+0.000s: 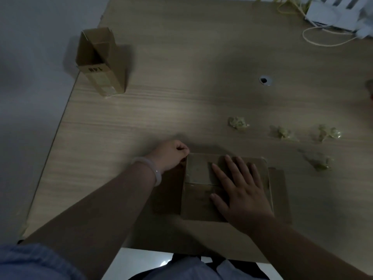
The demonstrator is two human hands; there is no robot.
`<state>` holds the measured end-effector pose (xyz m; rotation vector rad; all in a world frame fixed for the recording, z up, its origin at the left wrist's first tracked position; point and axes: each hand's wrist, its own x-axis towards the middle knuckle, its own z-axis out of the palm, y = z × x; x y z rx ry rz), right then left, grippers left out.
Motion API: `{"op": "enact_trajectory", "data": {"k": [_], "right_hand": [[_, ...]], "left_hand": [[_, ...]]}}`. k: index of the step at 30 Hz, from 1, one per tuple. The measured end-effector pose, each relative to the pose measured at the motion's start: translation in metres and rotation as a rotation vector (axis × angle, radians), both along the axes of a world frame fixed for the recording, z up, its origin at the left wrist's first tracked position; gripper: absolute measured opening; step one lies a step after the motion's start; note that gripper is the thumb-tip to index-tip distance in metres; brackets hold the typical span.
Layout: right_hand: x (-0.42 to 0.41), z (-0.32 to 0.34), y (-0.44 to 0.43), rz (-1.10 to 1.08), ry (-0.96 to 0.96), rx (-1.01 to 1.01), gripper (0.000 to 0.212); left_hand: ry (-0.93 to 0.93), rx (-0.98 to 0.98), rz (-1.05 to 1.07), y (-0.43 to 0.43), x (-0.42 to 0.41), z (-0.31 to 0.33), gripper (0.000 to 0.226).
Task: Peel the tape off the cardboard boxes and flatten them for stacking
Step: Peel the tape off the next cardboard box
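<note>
"Pinning the brown cardboard box point(198, 174) with my right hand point(242, 190), palm down and fingers spread flat across its lid. My left hand point(171, 154) sits at the box's far-left corner, fingers curled and pinched on what I take for the end of the clear tape point(211, 177)."

"What could go wrong?"

"If I yank, the tape may snap or rip the paper skin off the lid. If the flat hand eases, the box could slide on the flattened cardboard sheet point(280, 195) under it."

"And around it?"

"Pale wood-grain table point(181, 102). 4 crumpled tape wads point(238, 123) lie right of the box, and 1 tall open carton point(101, 63) stands well beyond it, to the left. A round cable hole point(265, 80) is beyond the box and a white cord point(323, 41) farther off. Grey floor point(30, 98) shows left of the table, and the room is dim."
</note>
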<state>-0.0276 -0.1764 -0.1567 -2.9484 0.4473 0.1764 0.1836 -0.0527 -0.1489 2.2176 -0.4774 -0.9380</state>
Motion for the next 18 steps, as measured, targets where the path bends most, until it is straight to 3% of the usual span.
{"op": "enact_trajectory", "data": {"k": [7, 12, 18], "right_hand": [[0.001, -0.002, 0.000, -0.016, -0.015, -0.009, 0.072], [0.001, -0.002, 0.000, -0.015, -0.028, -0.006, 0.072], [0.002, -0.002, 0.000, -0.020, -0.024, -0.010, 0.071]], "left_hand": [[-0.283, 0.009, -0.036, -0.002, -0.012, -0.005, 0.011], [-0.122, -0.016, 0.010, -0.003, -0.009, -0.011, 0.011], [0.056, -0.198, 0.354, 0.017, -0.030, -0.016, 0.014]]}}
